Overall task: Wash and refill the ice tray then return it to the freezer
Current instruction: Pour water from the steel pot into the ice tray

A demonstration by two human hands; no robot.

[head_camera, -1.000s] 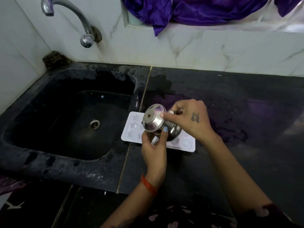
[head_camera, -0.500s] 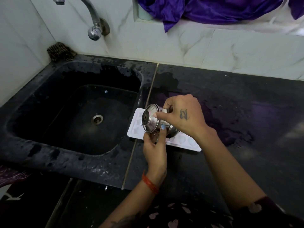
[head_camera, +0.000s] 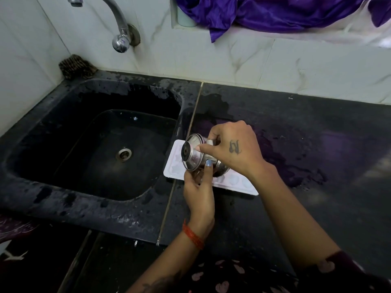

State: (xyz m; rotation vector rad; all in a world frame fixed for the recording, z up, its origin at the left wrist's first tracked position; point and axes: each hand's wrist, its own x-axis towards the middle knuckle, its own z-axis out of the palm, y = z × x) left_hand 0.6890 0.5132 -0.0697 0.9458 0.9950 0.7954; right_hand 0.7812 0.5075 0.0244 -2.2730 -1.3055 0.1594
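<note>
**Both hands tip a steel pot over the ice tray**

The right hand [head_camera: 230, 148] comes in from the right and curls round the upper side of a small steel pot [head_camera: 193, 154], its forefinger laid along the shiny wall and its other fingers bent over the far side. The back of that hand carries a small dark tattoo. The left hand [head_camera: 198, 187] reaches up from below and grips the same pot from underneath, thumb on the near side with a blue-painted nail pressed against the metal. A red thread band [head_camera: 192, 234] circles the left wrist.

The pot is tipped on its side, its round base turned left toward the sink [head_camera: 95, 144] and its mouth facing right and down, hidden behind the hands. Whether water is running out of it cannot be told.

Directly under the pot lies the tray [head_camera: 237, 182], white with shaped hollows, flat on the black counter [head_camera: 296, 166]. It sits just right of the sink, its left end near the seam that separates the sink slab from the counter. The middle of the tray is covered by the pot and hands.

The sink is black and wet, with a round steel drain [head_camera: 124, 154] at its bottom. A curved tap [head_camera: 118, 24] juts from the tiled wall behind the sink. A dark scrubber [head_camera: 77, 66] rests at the sink's back left corner. Purple cloth [head_camera: 275, 11] hangs over a ledge up behind and right of the sink.
</note>
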